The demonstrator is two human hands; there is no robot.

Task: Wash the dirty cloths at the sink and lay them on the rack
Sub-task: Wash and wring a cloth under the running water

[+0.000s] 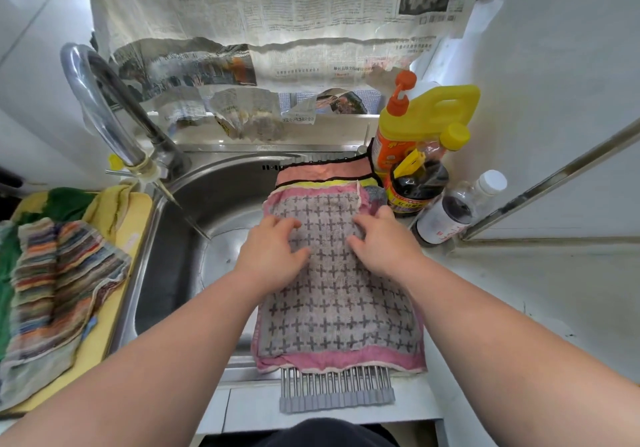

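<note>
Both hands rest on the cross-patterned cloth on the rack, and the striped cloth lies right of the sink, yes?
Wrong side: the head view shows the striped cloth left of the sink. The rest holds.

Both forearms [194, 325] are bare from the elbows to the left hand [273, 256] and the right hand [384, 249]. A dark garment [332, 432] shows at the waist.

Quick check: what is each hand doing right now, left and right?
Left hand: open, fingers spread, pressing on the cross-patterned cloth.
Right hand: open, pressing on the same cloth.
</note>
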